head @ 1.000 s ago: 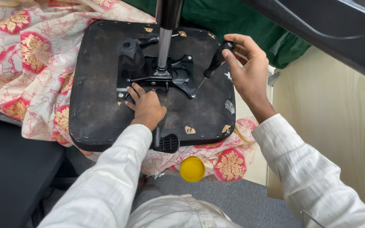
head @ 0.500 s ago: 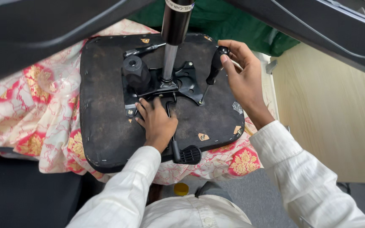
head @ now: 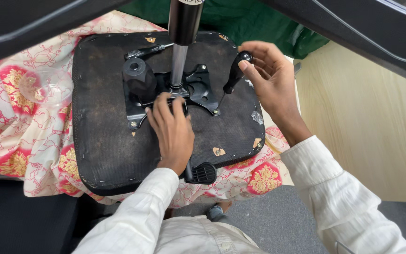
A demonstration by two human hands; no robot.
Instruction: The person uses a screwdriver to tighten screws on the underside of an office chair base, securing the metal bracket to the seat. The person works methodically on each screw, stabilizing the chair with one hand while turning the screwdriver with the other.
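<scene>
A black lever paddle (head: 205, 172) projects over the near edge of the upturned seat (head: 104, 150), which is laid on a flowered cloth (head: 15, 136). The left hand (head: 172, 131) is pressed flat, fingers extended, on the metal plate (head: 198, 91). Farther off, the right hand (head: 271, 82) is closed around a screwdriver (head: 233, 75), its tip set at the plate's right corner. The post (head: 180, 42) stands upright from the plate.

Bright, even indoor light, prob. from overhead; shadows soft and short. Slight sheen on the metal post (head: 178, 66) and the black knob (head: 138, 75), no harsh glare. Clear plastic cup (head: 46, 87) catches faint highlights. Centre is sharp; dark chair parts (head: 34, 23) along the top edge are out of focus, too close to the lens. Wide-angle stretch at the edges, esp. the sleeves (head: 348, 207).
</scene>
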